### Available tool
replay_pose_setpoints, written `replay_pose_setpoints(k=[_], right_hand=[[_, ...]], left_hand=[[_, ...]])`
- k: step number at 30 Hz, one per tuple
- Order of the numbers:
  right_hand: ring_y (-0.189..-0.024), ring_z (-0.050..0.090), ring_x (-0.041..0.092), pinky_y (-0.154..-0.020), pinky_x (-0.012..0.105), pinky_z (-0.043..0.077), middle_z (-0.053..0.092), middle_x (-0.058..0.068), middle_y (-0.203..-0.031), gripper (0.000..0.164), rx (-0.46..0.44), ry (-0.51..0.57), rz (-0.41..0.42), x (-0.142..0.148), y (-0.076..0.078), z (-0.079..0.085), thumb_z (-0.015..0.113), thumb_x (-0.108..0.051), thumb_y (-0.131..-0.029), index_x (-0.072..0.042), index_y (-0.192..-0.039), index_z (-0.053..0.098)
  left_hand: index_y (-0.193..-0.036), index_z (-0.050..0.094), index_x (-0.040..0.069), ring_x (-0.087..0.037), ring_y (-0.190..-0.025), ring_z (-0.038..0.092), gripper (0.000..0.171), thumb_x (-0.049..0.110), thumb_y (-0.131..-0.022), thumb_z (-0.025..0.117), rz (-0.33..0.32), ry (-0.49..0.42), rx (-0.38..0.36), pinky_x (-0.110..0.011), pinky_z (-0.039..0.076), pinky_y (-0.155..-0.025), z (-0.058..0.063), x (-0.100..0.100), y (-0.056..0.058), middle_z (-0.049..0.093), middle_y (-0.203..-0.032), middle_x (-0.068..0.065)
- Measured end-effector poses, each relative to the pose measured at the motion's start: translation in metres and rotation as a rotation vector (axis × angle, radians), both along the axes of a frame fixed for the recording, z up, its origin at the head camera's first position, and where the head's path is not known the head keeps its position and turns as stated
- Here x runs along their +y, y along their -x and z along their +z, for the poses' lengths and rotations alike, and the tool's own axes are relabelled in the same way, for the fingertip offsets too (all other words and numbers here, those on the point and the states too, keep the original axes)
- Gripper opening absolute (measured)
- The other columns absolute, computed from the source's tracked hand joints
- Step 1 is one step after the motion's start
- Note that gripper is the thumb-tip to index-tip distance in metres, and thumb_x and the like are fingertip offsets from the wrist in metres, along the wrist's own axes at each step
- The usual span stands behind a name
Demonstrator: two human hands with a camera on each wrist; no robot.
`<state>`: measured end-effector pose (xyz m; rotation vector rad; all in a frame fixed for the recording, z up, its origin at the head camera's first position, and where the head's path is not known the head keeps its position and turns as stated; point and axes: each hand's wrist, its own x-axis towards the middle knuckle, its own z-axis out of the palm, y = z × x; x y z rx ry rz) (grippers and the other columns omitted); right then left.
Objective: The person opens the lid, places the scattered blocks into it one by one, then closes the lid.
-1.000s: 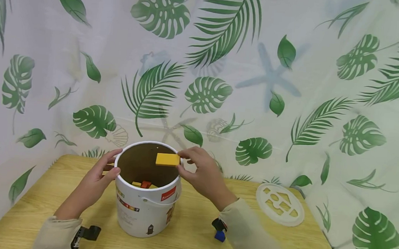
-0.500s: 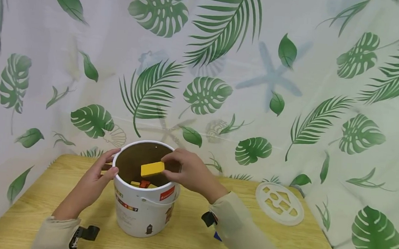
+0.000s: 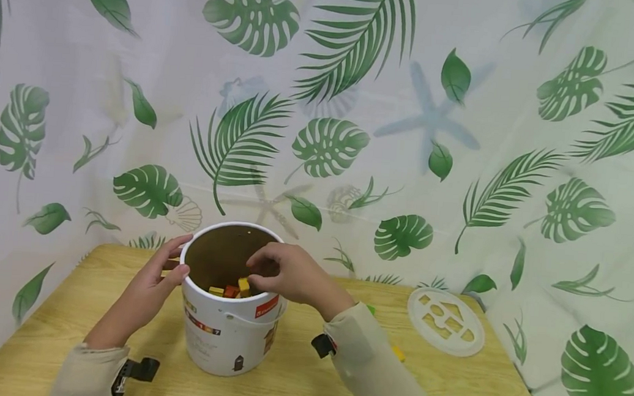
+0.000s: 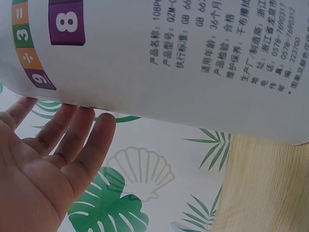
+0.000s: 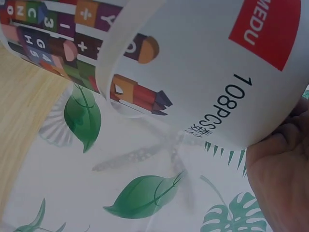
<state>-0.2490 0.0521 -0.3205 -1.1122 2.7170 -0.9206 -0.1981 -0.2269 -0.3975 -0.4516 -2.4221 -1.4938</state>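
Observation:
A white bucket (image 3: 213,338) with printed letters and numbers stands upright on the table; yellow and red blocks (image 3: 231,291) lie in it. My left hand (image 3: 147,293) rests against the bucket's left side, fingertips and thumb at the rim. In the left wrist view, the relaxed fingers (image 4: 99,140) touch its wall. My right hand (image 3: 289,276) reaches over the right rim, with thumb and forefinger apart. Just below them, a yellow block (image 3: 243,287) shows inside the bucket. In the right wrist view, only part of the right hand (image 5: 285,169) shows, its fingers hidden behind the rim.
A round white lid (image 3: 445,322) with cut-out shapes lies at the table's back right. Behind the right sleeve (image 3: 377,362) peek a green piece (image 3: 371,310) and a yellow piece (image 3: 398,353). A leaf-printed curtain (image 3: 324,100) hangs behind the wooden table (image 3: 305,369).
My right hand has carried the yellow block left over the bucket and let it go inside. The left hand stays at the rim. The blue piece is now hidden by the right arm.

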Motion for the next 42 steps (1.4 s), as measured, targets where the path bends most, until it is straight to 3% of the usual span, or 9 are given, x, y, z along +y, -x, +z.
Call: replay_pose_setpoints(k=[25, 34, 42], right_hand=[[-0.099, 0.066, 0.013, -0.087, 0.026, 0.055, 0.07, -0.001, -0.111, 0.026, 0.024, 0.142, 0.01, 0.004, -0.001, -0.011, 0.078, -0.016, -0.092, -0.01, -0.118, 0.073], [-0.099, 0.068, 0.022, -0.085, 0.027, 0.056, 0.071, 0.004, -0.111, 0.025, 0.035, 0.262, 0.089, 0.01, 0.003, -0.018, 0.077, -0.012, -0.092, -0.007, -0.117, 0.073], [-0.122, 0.062, 0.022, -0.105, 0.036, 0.051, 0.065, 0.007, -0.13, 0.046, 0.105, 0.367, 0.113, 0.035, 0.009, -0.027, 0.081, -0.014, -0.09, -0.006, -0.133, 0.066]], left_hand=[[-0.162, 0.031, 0.02, -0.038, -0.125, 0.051, 0.057, 0.02, -0.108, 0.052, -0.009, -0.003, 0.0, -0.056, 0.05, -0.094, 0.0, -0.002, -0.002, 0.048, -0.145, -0.021], [-0.162, 0.032, 0.021, -0.037, -0.125, 0.051, 0.058, 0.021, -0.108, 0.052, -0.014, -0.006, 0.002, -0.056, 0.05, -0.093, -0.002, -0.003, 0.001, 0.048, -0.145, -0.021], [-0.162, 0.031, 0.021, -0.039, -0.125, 0.052, 0.058, 0.021, -0.108, 0.052, -0.024, -0.011, -0.013, -0.057, 0.051, -0.093, -0.001, -0.004, 0.003, 0.048, -0.146, -0.021]])
